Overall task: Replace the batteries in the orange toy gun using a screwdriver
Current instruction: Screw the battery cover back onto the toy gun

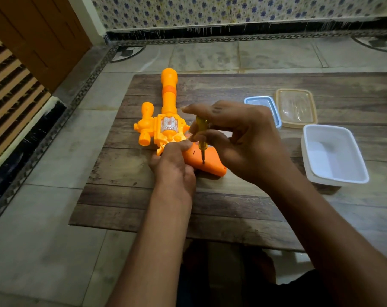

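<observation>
Screw work on the handle, I judge: my right hand (232,138) pinches the screwdriver (202,138) upright, tip on the toy gun (166,127) lying on the wooden board (126,169), my left hand (174,165) gripping its handle; next needs steady downward turning.

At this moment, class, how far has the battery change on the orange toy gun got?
Done: the toy gun lies flat on the wooden board.
In hand: the left hand steadies the grip while the right hand holds the screwdriver upright, tip on the grip.
Left: the grip looks closed, no batteries show, and the white tub appears empty.
</observation>
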Available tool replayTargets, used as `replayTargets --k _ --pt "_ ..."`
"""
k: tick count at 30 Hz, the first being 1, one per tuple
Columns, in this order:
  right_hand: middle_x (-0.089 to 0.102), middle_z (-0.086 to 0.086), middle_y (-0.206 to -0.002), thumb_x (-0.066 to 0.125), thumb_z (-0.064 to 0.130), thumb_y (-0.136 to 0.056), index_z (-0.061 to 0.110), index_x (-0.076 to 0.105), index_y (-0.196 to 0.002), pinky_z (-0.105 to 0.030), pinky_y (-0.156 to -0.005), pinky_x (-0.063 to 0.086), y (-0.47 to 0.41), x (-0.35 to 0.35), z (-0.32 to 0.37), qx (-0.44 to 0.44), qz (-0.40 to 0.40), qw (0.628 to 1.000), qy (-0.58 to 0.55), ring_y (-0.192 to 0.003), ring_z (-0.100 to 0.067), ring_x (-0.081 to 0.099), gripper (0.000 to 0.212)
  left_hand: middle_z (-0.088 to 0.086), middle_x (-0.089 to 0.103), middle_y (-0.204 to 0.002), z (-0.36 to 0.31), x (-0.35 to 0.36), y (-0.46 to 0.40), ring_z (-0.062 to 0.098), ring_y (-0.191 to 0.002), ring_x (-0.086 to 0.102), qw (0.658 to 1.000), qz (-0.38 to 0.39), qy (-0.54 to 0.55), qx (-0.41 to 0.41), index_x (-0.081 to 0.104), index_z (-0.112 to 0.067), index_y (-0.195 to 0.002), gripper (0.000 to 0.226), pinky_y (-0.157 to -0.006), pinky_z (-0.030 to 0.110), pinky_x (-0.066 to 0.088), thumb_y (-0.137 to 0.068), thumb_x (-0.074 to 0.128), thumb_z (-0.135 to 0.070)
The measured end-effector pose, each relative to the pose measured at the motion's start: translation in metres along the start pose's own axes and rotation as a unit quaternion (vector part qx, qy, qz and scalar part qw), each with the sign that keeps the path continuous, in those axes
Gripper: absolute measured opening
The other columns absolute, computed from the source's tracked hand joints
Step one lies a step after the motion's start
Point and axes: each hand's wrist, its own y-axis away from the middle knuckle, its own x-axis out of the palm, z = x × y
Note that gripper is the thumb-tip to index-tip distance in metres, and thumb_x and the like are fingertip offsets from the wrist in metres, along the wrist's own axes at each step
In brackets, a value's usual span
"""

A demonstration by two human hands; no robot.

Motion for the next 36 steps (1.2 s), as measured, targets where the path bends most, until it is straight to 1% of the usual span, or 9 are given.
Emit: replayTargets --k 4,10,18,22,24,27,29,31,36 --pt "0.076 -0.008 -0.092 0.072 -0.006 -0.083 0.006 0.076 -0.11 -0.039 -0.077 0.062 0.001 0.0 -0.002 0.002 -0.023 1.0 0.008 -0.085 -0.022 0.075 0.03 0.023 0.075 -0.122 0.001 0.0 0.002 0.042 -0.112 0.073 1.0 -0.008 0.004 -0.003 0.065 -0.004 -0.134 0.056 -0.102 0.069 0.053 -0.081 0.067 0.014" --pt "0.077 -0.001 -0.087 0.068 -0.007 -0.083 0.007 0.076 -0.104 -0.04 -0.075 0.062 0.005 0.006 0.003 0.028 -0.081 0.996 0.03 -0.083 -0.013 0.076 0.027 0.018 0.073 -0.126 0.0 0.002 0.003 0.039 -0.11 0.074 1.0 -0.014 0.005 0.003 0.059 -0.009 -0.14 0.07 -0.1 0.067 0.055 -0.076 0.076 0.013" --pt "0.076 -0.003 -0.081 0.066 -0.011 -0.081 0.004 0.074 -0.099 -0.038 -0.067 0.063 0.011 0.01 0.004 0.068 -0.161 0.982 0.075 -0.079 -0.008 0.078 0.025 0.019 0.077 -0.114 -0.002 0.006 0.004 0.022 -0.063 0.079 1.0 -0.017 0.017 0.007 0.059 -0.006 -0.14 0.071 -0.093 0.066 0.059 -0.077 0.078 0.018" --pt "0.073 -0.005 -0.077 0.065 -0.004 -0.083 0.004 0.072 -0.1 -0.045 -0.063 0.062 0.009 0.016 0.005 0.042 -0.16 0.982 0.093 -0.071 -0.021 0.076 0.021 0.018 0.078 -0.112 -0.001 0.005 0.004 0.032 -0.083 0.081 1.0 -0.014 0.006 0.002 0.062 -0.007 -0.136 0.067 -0.09 0.066 0.061 -0.075 0.08 0.015" --pt "0.074 -0.005 -0.08 0.066 -0.003 -0.086 0.002 0.072 -0.104 -0.045 -0.066 0.062 0.013 0.016 0.003 0.035 -0.155 0.984 0.084 -0.075 -0.02 0.077 0.02 0.017 0.078 -0.11 -0.002 0.005 0.004 0.032 -0.082 0.081 1.0 -0.019 0.006 0.005 0.062 -0.006 -0.135 0.066 -0.089 0.064 0.061 -0.075 0.079 0.016" --pt "0.077 -0.006 -0.093 0.07 -0.004 -0.09 -0.001 0.073 -0.11 -0.041 -0.072 0.064 0.026 0.007 0.0 0.026 -0.169 0.985 0.023 -0.088 -0.018 0.077 0.021 0.021 0.077 -0.112 -0.003 0.004 0.008 0.031 -0.082 0.08 0.999 -0.024 0.01 0.031 0.065 -0.004 -0.124 0.057 -0.091 0.066 0.06 -0.074 0.076 0.02" --pt "0.077 -0.009 -0.099 0.072 -0.004 -0.092 -0.004 0.072 -0.114 -0.036 -0.077 0.064 0.033 -0.001 0.002 -0.013 -0.201 0.979 0.026 -0.094 -0.018 0.077 0.021 0.018 0.077 -0.109 -0.003 0.001 0.012 0.031 -0.09 0.076 0.997 -0.047 -0.007 0.059 0.065 -0.009 -0.1 0.042 -0.098 0.065 0.058 -0.071 0.077 0.02" --pt "0.078 -0.01 -0.102 0.074 -0.003 -0.093 -0.006 0.071 -0.116 -0.032 -0.08 0.063 0.034 -0.006 0.002 -0.051 -0.229 0.971 0.05 -0.096 -0.017 0.077 0.023 0.011 0.074 -0.097 -0.002 -0.003 0.019 0.026 -0.083 0.072 0.995 -0.057 -0.033 0.07 0.061 -0.013 -0.087 0.041 -0.101 0.058 0.058 -0.072 0.078 0.021" --pt "0.079 -0.011 -0.102 0.076 -0.008 -0.088 -0.003 0.078 -0.104 -0.03 -0.08 0.061 0.032 0.005 -0.019 -0.097 -0.18 0.971 0.12 -0.089 -0.018 0.077 0.016 0.001 0.068 -0.08 -0.002 -0.018 0.03 0.017 -0.071 0.067 0.986 -0.067 -0.11 0.108 0.055 -0.017 -0.08 0.043 -0.083 0.039 0.059 -0.074 0.082 0.016"
